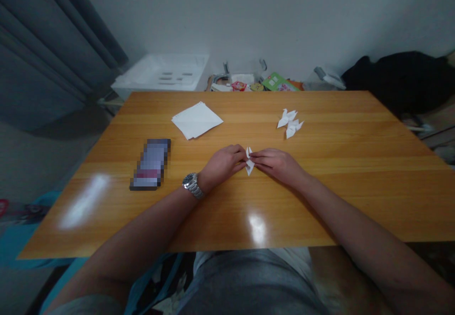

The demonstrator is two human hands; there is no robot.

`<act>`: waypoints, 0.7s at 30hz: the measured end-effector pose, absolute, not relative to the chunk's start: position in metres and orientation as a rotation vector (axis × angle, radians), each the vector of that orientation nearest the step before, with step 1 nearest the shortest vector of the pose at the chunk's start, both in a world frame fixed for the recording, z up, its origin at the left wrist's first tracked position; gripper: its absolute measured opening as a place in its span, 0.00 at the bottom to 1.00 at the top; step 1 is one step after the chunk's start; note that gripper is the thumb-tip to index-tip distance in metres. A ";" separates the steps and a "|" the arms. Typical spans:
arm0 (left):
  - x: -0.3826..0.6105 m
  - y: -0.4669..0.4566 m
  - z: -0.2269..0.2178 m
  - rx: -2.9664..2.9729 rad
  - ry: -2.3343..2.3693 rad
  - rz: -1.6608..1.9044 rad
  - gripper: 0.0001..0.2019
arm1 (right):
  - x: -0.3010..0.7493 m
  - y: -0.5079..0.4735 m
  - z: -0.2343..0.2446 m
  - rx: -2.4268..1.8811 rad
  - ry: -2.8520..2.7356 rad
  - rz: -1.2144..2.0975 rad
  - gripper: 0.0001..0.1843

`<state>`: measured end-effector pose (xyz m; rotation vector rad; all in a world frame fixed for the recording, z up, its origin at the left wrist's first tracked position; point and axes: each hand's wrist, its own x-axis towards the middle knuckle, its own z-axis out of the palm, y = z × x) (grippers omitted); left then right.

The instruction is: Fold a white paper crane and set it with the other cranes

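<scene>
A small folded white paper piece (249,162) sits between my two hands near the middle of the wooden table (320,201). My left hand (223,163), with a metal watch (192,185) on its wrist, pinches the paper's left side with closed fingers. My right hand (275,163) pinches its right side. Two finished white paper cranes (290,123) lie side by side farther back on the right. A stack of white square paper sheets (196,120) lies at the back left.
A phone (151,164) lies flat on the table's left part. Behind the table stand a white plastic box (163,72) and small clutter with a green packet (277,82). A dark bag (401,78) rests at the back right, a grey curtain (46,44) hangs left.
</scene>
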<state>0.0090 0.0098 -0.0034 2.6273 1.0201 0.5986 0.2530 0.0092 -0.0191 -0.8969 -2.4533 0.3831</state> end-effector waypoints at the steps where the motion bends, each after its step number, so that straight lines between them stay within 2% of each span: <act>1: 0.009 0.010 -0.003 2.645 1.025 0.580 0.09 | 0.253 0.009 -0.018 -0.896 -2.463 0.373 0.13; 10: 0.008 0.010 0.001 2.734 0.990 0.505 0.12 | 0.253 0.007 -0.019 -0.874 -2.532 0.295 0.17; 17: 0.004 -0.002 0.015 2.950 1.062 0.315 0.14 | 0.257 0.004 -0.012 -0.797 -2.632 0.145 0.21; 21: 0.005 -0.007 0.019 2.993 1.104 0.267 0.14 | 0.258 0.002 -0.007 -0.835 -2.671 0.118 0.20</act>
